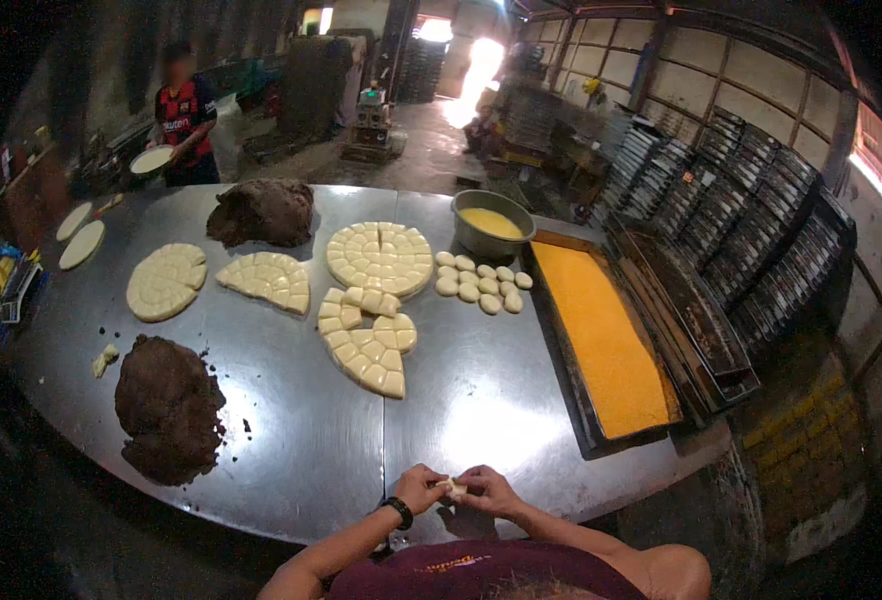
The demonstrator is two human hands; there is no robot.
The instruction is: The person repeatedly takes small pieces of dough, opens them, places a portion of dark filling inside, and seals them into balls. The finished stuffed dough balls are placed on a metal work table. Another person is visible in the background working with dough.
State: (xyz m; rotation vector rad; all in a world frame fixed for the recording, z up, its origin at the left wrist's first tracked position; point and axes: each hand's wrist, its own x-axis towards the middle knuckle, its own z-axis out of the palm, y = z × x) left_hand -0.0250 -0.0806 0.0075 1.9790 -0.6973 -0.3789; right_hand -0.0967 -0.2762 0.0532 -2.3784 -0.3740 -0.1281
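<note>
At the near edge of the metal table [291, 420], my left hand [420, 487] and my right hand [488, 491] pinch a small piece of pale dough [454, 487] between them. Ahead lie a partly broken-up, scored dough disc [362, 349], a fuller scored disc [379, 256] touching it, and a scored dough wedge [267, 280]. Several smooth round dough pieces [489, 286] sit in rows to the right of the discs. Another scored disc [166, 282] is on the left. A large dark brown mass [167, 409] rests nearer at left, with crumbs around it; a second [261, 212] is at the far side.
A long tray of orange crumbs [598, 337] lies at right, beside dark empty trays [681, 307]. A bowl of yellow liquid [493, 225] stands behind the round pieces. Stacked trays [748, 202] line the right wall. Across the table, a person [184, 120] holds a round pan.
</note>
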